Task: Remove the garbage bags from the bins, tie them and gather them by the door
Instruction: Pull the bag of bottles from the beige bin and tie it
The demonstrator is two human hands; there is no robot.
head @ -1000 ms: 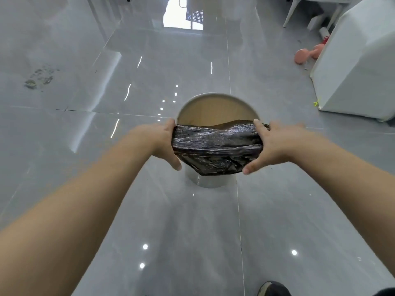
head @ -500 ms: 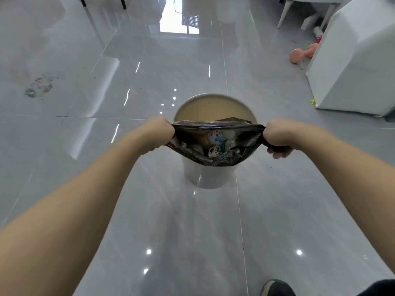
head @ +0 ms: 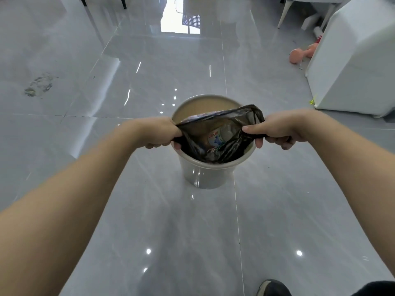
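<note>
A person's left hand (head: 159, 133) and right hand (head: 275, 130) each clench an edge of a black bag (head: 220, 133), stretching its mouth open above a beige bin (head: 205, 169) on a grey tiled floor (head: 149, 210). The bag's rim is off the bin, but its body, holding a labelled bottle (head: 215, 138), hangs inside. Lifting it out, tying it and carrying it to the door appear to remain.
</note>
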